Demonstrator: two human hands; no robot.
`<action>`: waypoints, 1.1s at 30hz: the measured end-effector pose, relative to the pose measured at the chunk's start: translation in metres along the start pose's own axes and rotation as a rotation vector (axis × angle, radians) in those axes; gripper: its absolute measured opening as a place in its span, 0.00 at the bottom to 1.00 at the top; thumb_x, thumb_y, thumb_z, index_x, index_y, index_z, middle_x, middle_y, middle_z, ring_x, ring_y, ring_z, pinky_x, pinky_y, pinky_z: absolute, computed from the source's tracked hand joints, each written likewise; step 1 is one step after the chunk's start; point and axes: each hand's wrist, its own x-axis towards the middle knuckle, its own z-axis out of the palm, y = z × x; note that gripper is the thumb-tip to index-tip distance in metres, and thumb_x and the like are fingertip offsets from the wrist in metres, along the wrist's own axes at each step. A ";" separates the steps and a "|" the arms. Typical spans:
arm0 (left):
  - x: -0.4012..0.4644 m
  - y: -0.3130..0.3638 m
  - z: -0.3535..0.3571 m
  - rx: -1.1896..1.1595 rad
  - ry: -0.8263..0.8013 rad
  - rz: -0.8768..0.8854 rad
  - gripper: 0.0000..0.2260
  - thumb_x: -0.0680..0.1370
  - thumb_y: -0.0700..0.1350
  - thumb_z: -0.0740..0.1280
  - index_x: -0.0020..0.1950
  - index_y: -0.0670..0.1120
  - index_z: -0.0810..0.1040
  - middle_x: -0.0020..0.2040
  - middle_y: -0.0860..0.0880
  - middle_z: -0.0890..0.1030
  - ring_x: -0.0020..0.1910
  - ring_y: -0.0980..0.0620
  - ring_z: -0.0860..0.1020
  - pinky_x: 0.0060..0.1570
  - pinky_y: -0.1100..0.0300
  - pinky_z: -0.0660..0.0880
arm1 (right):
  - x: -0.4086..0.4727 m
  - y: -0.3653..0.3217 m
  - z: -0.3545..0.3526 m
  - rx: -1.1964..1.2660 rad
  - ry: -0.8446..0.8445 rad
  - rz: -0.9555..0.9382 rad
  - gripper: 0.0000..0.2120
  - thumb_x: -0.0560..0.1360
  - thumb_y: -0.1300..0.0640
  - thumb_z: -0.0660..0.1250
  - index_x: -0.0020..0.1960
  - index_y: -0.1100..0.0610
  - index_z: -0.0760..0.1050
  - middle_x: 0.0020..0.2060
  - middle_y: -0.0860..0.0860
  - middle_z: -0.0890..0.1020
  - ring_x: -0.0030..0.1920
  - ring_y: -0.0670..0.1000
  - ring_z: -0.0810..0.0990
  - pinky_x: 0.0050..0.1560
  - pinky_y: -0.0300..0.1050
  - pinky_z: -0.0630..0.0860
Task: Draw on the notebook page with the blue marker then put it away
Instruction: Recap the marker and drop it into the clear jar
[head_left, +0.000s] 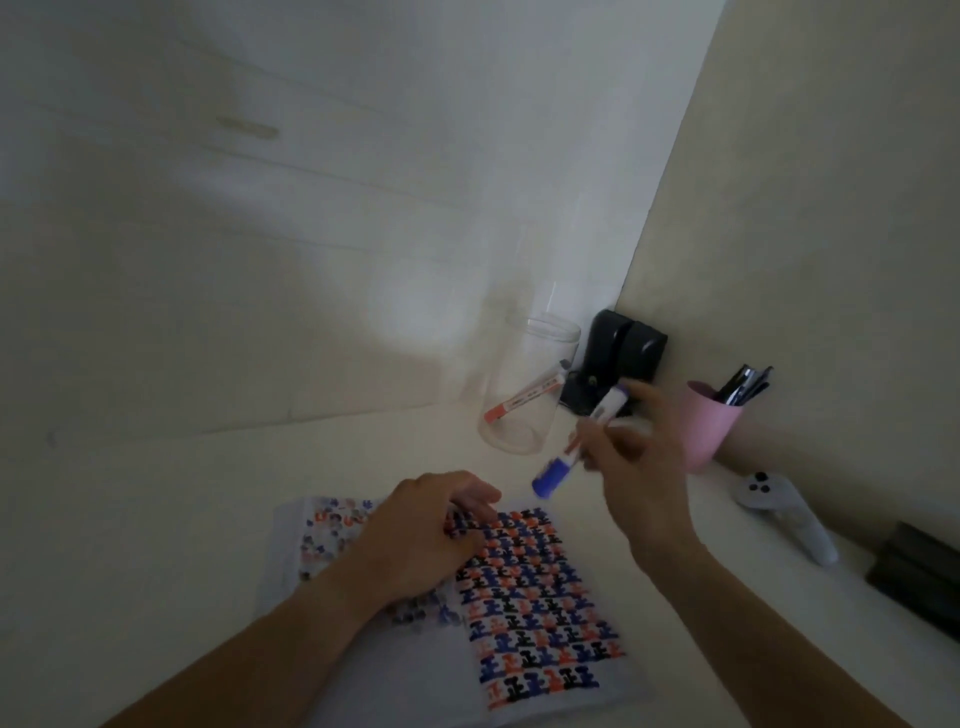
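Observation:
An open notebook (545, 691) lies on the white desk, its right page covered with rows of blue, black and orange shapes. My left hand (415, 540) rests flat on the notebook near its spine, fingers on the page's top edge. Above the page's top right corner, my right hand (639, 467) holds the blue marker (576, 444) in the air. The marker is white with a blue cap, tilted, its capped end pointing down-left. A clear plastic jar (524, 415) stands just behind, with an orange marker (519, 400) leaning inside it.
A pink cup (711, 431) with dark pens stands at the right by the wall. A black device (618, 358) sits in the corner. A white controller (789, 514) and a dark box (919, 582) lie along the right edge.

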 end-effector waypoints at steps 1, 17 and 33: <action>0.000 0.000 0.001 0.000 0.001 -0.004 0.15 0.74 0.46 0.73 0.59 0.55 0.81 0.51 0.61 0.85 0.55 0.65 0.79 0.61 0.63 0.75 | 0.018 -0.013 0.002 0.010 0.059 -0.074 0.22 0.78 0.57 0.70 0.68 0.46 0.66 0.41 0.53 0.87 0.39 0.49 0.86 0.43 0.47 0.85; 0.000 -0.003 0.004 -0.023 -0.010 -0.017 0.15 0.75 0.44 0.72 0.61 0.54 0.80 0.50 0.60 0.86 0.52 0.64 0.80 0.50 0.79 0.64 | 0.151 -0.048 0.054 -0.542 0.101 -0.176 0.10 0.75 0.61 0.69 0.56 0.56 0.78 0.47 0.56 0.86 0.45 0.54 0.82 0.41 0.40 0.71; 0.000 -0.004 0.005 -0.022 -0.019 -0.028 0.15 0.75 0.44 0.72 0.61 0.54 0.80 0.50 0.59 0.86 0.50 0.62 0.80 0.51 0.73 0.69 | 0.127 -0.063 0.038 -0.591 0.021 -0.143 0.11 0.73 0.62 0.67 0.49 0.58 0.87 0.46 0.53 0.89 0.50 0.53 0.84 0.44 0.35 0.70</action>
